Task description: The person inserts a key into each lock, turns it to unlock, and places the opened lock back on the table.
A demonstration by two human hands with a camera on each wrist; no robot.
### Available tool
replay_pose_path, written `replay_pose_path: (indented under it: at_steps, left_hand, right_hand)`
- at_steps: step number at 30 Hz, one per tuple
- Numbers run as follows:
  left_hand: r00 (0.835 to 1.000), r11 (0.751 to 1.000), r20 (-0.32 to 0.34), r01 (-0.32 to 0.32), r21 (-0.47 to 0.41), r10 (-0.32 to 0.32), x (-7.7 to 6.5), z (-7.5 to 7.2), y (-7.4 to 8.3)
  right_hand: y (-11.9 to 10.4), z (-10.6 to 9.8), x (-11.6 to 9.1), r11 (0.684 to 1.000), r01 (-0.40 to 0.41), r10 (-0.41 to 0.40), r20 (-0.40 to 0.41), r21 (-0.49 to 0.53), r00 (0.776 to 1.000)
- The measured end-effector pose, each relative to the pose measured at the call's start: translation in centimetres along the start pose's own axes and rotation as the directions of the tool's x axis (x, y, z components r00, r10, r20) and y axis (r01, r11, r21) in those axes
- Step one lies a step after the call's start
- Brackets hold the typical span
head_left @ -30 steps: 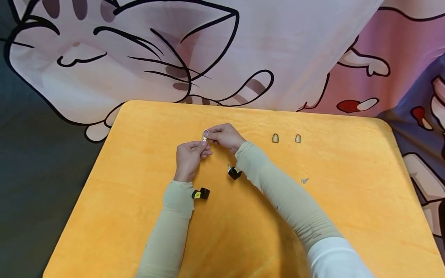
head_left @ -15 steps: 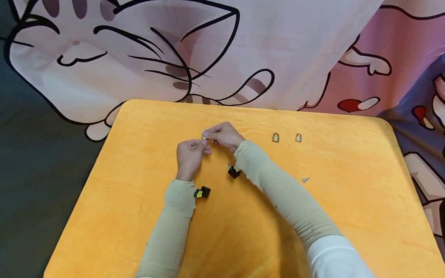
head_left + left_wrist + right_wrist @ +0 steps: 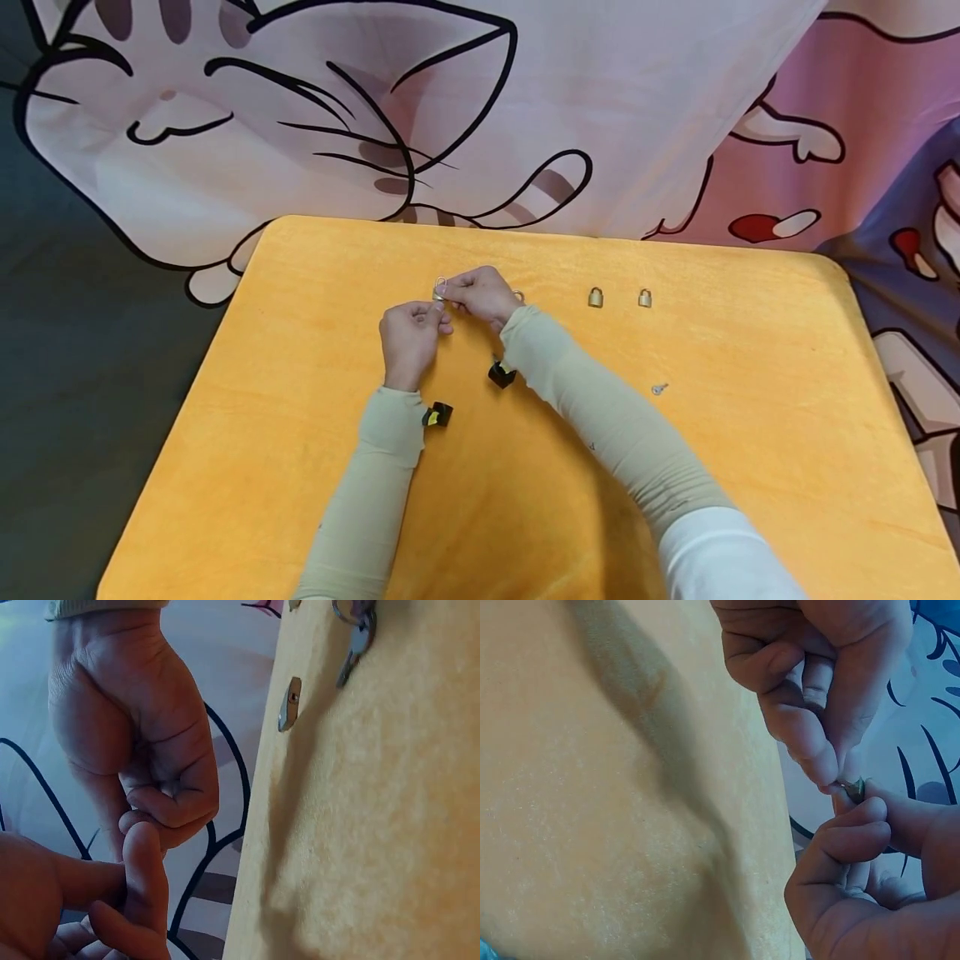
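My right hand pinches a small brass padlock, its shackle pointing up, between thumb and forefinger. Below it, my left hand pinches a small key at the lock's lower end; the fingertips hide nearly all of the key. In the right wrist view, the brass padlock shows as a sliver between the fingertips of the left hand above and the right hand below. Fingers hide the padlock in the left wrist view, where the right hand meets the left hand.
Two brass padlocks, one and another, stand toward the back right of the yellow table. Another padlock peeks out behind the right wrist. A loose key lies at right; the left wrist view shows a key beside a ring.
Both hands keep their pinch and stay together, drifting very slightly left. The right forearm has shifted left, so the shackle of the padlock behind that wrist now shows.
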State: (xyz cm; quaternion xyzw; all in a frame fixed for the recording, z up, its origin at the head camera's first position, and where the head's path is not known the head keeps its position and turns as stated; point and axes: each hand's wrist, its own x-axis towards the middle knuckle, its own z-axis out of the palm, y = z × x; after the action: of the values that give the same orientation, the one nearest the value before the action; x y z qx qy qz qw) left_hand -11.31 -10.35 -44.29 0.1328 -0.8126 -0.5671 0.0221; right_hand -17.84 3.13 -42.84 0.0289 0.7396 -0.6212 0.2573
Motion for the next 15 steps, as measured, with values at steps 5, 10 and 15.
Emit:
replay_pose_path:
  at_steps: [5, 10, 15]
  left_hand:
    - [0.998, 0.999, 0.033, 0.051, -0.005, -0.050, 0.9, -0.3, -0.5]
    - [0.992, 0.993, 0.036, 0.119, 0.018, -0.120, 2.3, -0.8, -1.0]
    - [0.982, 0.981, 0.037, 0.183, 0.068, -0.186, 3.2, -1.2, -1.3]
  right_hand:
    - [0.3, -0.1, 0.5, 0.999, -0.011, 0.012, -0.011, 0.043, 1.000]
    - [0.2, -1.2, 0.5, 0.999, -0.024, 0.025, -0.028, 0.038, 0.999]
    - [-0.5, -3.7, -0.2, 0.996, -0.010, 0.004, -0.059, -0.094, 0.998]
